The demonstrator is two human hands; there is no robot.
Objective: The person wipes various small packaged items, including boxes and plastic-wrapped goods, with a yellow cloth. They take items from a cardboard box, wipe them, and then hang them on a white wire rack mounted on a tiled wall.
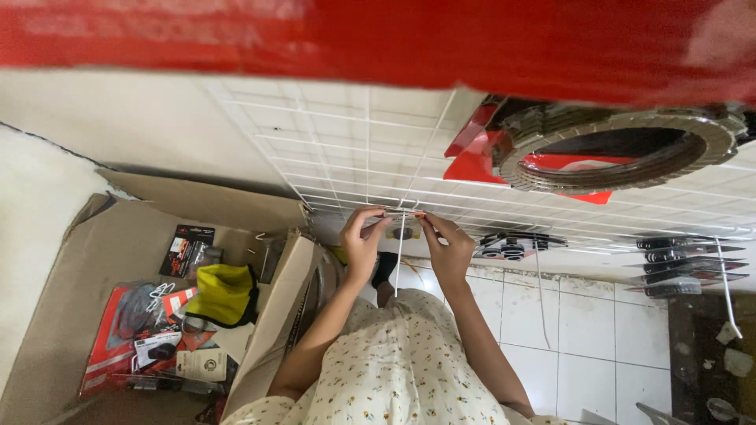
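Observation:
My left hand (364, 240) and my right hand (446, 248) are raised together at a white wire grid panel (354, 157). Both pinch the top bar of a thin white wire hook (400, 216) against the grid's wires. The hook's straight stem hangs down between my two wrists. My forearms rise from a pale floral dress (394, 362) at the bottom of the view.
An open cardboard box (87, 260) at the left holds red and black parts packages and a yellow-black item (224, 295). A ring-shaped stack of friction discs in red packaging (614, 149) hangs at upper right. More packaged parts (685, 267) hang at right. White tiles (583, 330) lie below.

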